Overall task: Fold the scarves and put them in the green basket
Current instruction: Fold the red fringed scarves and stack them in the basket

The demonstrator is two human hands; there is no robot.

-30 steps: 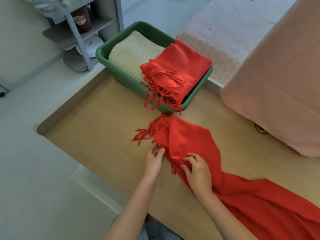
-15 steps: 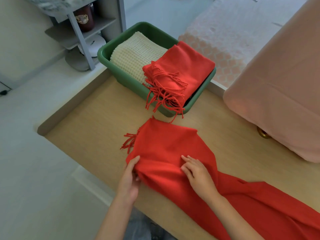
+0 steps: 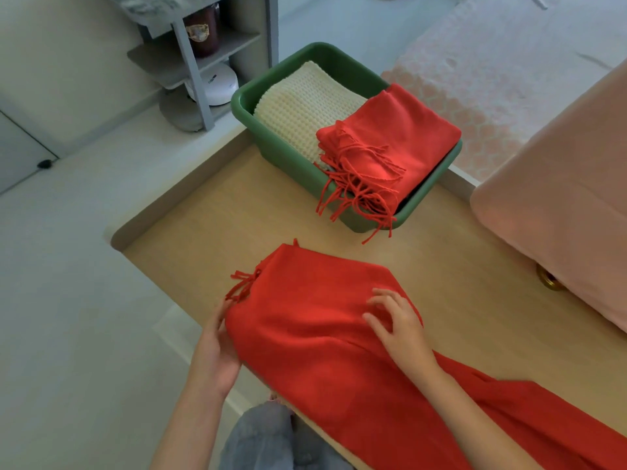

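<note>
Red cloth, likely soft, light and limp: the left hand (image 3: 217, 349) lies against the scarf (image 3: 305, 334) at its fringed edge — pinching or not, I cannot tell — and the right hand (image 3: 398, 329) rests spread-fingered on top. It lies on the tabletop (image 3: 210, 215) near the basket (image 3: 288, 164); best taken by both end corners, lest it sag.

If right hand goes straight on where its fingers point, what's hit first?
Right hand is over the scarf; beyond its far edge is bare table, then probably the basket near wall, by the hanging fringe. Depth unclear.
</note>
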